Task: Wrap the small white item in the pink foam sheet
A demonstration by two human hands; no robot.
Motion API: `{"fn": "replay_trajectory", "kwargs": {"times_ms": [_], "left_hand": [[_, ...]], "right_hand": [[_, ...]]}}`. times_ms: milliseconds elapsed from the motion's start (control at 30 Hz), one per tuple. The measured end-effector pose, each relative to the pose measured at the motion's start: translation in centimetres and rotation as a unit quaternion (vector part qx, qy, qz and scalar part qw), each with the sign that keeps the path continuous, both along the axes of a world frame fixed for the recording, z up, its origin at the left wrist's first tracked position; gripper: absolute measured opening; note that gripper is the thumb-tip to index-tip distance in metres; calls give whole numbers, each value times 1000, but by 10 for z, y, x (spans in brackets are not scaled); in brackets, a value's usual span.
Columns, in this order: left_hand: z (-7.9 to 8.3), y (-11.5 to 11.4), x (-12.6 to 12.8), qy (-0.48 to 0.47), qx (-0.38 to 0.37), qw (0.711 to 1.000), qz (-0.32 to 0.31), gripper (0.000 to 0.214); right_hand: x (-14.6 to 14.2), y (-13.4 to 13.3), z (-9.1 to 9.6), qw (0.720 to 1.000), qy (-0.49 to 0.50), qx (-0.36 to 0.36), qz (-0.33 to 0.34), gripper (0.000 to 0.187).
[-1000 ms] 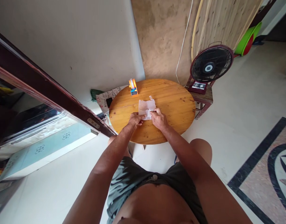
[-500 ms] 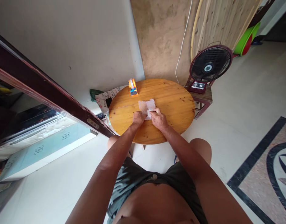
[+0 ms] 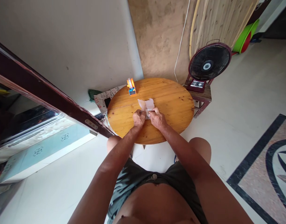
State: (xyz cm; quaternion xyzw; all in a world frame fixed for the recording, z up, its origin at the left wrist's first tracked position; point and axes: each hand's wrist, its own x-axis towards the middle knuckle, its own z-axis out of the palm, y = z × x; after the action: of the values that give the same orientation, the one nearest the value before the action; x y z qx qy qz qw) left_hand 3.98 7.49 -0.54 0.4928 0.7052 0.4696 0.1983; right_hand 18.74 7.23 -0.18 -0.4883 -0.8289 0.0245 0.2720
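A small crinkled sheet of clear bubble wrap lies on the round wooden table, bunched up under my fingers. My left hand is closed on its near left edge. My right hand pinches its near right edge, fingers curled. Both hands rest on the tabletop close together. An orange and blue tape dispenser stands at the table's far left rim, well beyond my hands.
A dark red fan sits on a low wooden stool right of the table. Papers and a dark phone lie on the floor to the left. A dark door frame runs along the left.
My left hand has slid right, towards my right hand. The bubble wrap has folded in on itself and now looks narrower.
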Motion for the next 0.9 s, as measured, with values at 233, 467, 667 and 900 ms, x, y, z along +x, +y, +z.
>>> {"fn": "replay_trajectory", "kwargs": {"times_ms": [233,467,667,900], "left_hand": [[1,-3,2,27,22,999,17,21],[6,1,5,128,30,991,-5,17],[18,-4,8,195,-1,980,-33,20],[24,-2,12,198,-27,979,-34,21]], "right_hand": [[0,-3,5,999,-43,-6,-9,44],[-1,-3,6,998,-65,-9,-2,47],[-2,-3,5,998,-66,-10,-3,45],[-2,-4,4,998,-64,-12,9,45]]}}
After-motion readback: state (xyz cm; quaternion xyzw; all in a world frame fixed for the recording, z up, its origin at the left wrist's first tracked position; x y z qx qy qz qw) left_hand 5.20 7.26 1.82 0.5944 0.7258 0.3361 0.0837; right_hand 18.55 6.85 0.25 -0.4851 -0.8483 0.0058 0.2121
